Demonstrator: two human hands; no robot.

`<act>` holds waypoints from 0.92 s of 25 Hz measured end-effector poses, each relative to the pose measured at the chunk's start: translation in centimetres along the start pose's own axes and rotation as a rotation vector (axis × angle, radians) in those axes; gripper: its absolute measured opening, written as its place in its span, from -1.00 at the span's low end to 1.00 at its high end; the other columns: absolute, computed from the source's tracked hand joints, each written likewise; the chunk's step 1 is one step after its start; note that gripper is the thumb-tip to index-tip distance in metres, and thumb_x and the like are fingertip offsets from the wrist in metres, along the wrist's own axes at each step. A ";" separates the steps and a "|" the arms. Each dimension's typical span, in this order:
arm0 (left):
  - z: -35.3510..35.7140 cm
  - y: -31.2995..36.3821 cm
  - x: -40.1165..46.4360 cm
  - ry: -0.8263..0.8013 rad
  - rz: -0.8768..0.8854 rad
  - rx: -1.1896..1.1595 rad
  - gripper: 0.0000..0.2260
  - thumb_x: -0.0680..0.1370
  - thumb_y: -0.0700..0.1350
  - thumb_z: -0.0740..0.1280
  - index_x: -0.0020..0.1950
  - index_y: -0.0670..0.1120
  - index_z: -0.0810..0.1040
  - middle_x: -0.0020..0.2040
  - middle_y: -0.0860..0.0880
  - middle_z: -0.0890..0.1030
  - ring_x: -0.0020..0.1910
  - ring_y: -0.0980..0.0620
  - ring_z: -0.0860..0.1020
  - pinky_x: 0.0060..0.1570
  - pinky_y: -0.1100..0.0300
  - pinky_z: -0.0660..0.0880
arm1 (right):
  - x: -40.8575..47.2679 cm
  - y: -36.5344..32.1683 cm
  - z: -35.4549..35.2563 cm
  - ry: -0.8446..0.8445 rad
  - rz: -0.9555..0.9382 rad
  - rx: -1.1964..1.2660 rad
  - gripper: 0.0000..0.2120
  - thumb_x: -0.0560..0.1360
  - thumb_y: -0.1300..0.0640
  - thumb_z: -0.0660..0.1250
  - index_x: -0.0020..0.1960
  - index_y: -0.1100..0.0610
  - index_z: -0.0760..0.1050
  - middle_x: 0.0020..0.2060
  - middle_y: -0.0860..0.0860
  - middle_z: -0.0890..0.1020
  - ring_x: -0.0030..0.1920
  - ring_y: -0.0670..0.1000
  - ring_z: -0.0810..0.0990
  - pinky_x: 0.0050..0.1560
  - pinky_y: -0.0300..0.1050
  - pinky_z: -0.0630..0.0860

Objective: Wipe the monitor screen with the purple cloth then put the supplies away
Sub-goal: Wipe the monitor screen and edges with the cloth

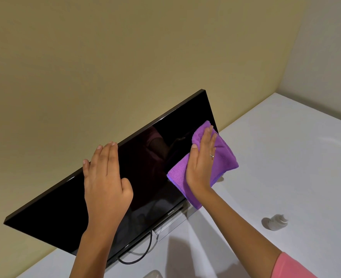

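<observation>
A black monitor (145, 157) with a dark, switched-off screen stands on a white table (285, 167) against a yellowish wall. My left hand (105, 181) lies flat on the upper middle of the screen, its fingertips at the top edge. With straight fingers, my right hand (201, 163) presses a folded purple cloth (225, 155) against the right part of the screen near its right edge. The cloth hangs down past the monitor's lower edge. A small white spray bottle (275, 222) stands on the table to the right.
The monitor's grey stand base (171, 225) and a black cable (139, 257) sit under the screen. A pale object (153, 274) shows at the bottom edge, cut off. The wall corner (285, 57) closes the table at the back right.
</observation>
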State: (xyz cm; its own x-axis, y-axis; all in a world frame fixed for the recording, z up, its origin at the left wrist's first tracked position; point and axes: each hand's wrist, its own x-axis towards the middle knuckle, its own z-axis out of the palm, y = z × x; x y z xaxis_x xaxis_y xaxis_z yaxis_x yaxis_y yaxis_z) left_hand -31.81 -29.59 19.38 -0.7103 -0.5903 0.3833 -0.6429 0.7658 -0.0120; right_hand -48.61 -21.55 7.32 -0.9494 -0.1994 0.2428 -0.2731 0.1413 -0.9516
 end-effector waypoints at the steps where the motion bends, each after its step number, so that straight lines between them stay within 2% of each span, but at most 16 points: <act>1: 0.0 0.0 0.0 -0.001 0.004 0.003 -0.28 0.27 -0.39 0.31 0.44 -0.24 0.26 0.39 -0.22 0.39 0.44 -0.21 0.25 0.41 -0.23 0.07 | -0.2 0.5 0.0 0.006 0.013 -0.007 -0.46 0.59 -0.06 -0.08 0.51 -0.17 -0.20 0.46 -0.38 -0.11 0.51 -0.21 -0.15 0.51 -0.05 -0.08; 7: 0.3 -0.1 -0.1 0.009 0.011 0.015 -0.29 0.28 -0.36 0.29 0.44 -0.23 0.24 0.39 -0.23 0.39 0.44 -0.22 0.26 0.41 -0.24 0.08 | -2.8 6.0 -1.3 0.011 0.279 -0.044 -0.46 0.65 0.01 -0.01 0.55 -0.02 -0.16 0.55 -0.06 0.03 0.53 0.00 0.04 0.50 0.16 0.08; 11: 0.5 -0.2 -0.2 0.040 0.013 0.010 -0.32 0.29 -0.26 0.15 0.44 -0.22 0.24 0.39 -0.22 0.38 0.44 -0.21 0.25 0.42 -0.20 0.07 | -3.7 7.3 -1.9 -0.011 0.376 -0.050 -0.46 0.64 0.02 -0.01 0.55 -0.06 -0.17 0.53 -0.05 0.10 0.48 0.07 0.22 0.43 0.17 0.25; 14: 0.5 -0.3 -0.2 0.047 0.017 0.001 -0.32 0.28 -0.27 0.15 0.44 -0.23 0.25 0.39 -0.22 0.39 0.44 -0.21 0.26 0.41 -0.22 0.09 | -3.8 7.1 -1.8 0.017 0.374 -0.050 -0.46 0.65 0.02 0.01 0.54 -0.08 -0.15 0.48 -0.02 0.25 0.35 0.08 0.41 0.35 0.12 0.37; 16: 0.4 -0.4 -0.2 0.043 0.024 0.002 -0.32 0.28 -0.27 0.15 0.44 -0.23 0.25 0.39 -0.22 0.39 0.44 -0.21 0.26 0.41 -0.22 0.09 | -3.7 7.0 -1.7 0.048 0.382 -0.092 -0.46 0.64 0.03 0.03 0.54 -0.08 -0.12 0.32 0.04 0.42 0.17 0.07 0.53 0.27 0.15 0.45; 18: 0.4 -0.4 -0.2 0.041 0.030 0.007 -0.32 0.28 -0.27 0.15 0.44 -0.23 0.25 0.39 -0.22 0.39 0.44 -0.21 0.26 0.41 -0.22 0.09 | -4.0 7.0 -1.8 0.064 0.378 -0.155 -0.46 0.64 0.03 0.07 0.54 -0.08 -0.07 0.15 0.04 0.48 0.02 0.02 0.54 0.17 0.09 0.51; 21: 0.4 -0.3 -0.2 0.045 0.034 0.011 -0.32 0.28 -0.26 0.15 0.44 -0.24 0.25 0.39 -0.23 0.39 0.44 -0.21 0.26 0.41 -0.22 0.09 | -5.5 8.2 -2.1 0.000 0.363 -0.233 -0.53 0.58 -0.10 0.17 0.45 -0.10 0.16 0.17 0.13 0.49 0.11 0.12 0.54 0.05 -0.01 0.53; 23: 0.3 -0.3 -0.3 0.040 0.041 0.017 -0.33 0.29 -0.26 0.15 0.44 -0.24 0.26 0.39 -0.23 0.39 0.43 -0.21 0.27 0.41 -0.21 0.10 | -7.4 7.7 -1.7 -0.047 0.392 -0.282 -0.65 0.54 -0.19 0.23 0.29 -0.17 0.30 0.08 0.11 0.48 0.05 0.09 0.55 -0.15 -0.22 0.54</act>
State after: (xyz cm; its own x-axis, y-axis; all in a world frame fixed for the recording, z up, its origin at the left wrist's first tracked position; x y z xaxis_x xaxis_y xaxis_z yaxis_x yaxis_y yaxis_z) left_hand -31.53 -29.74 18.98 -0.7241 -0.5477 0.4193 -0.6186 0.7845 -0.0435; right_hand -43.99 -17.35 -1.47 -0.9828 -0.1213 -0.1390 0.0663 0.4710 -0.8796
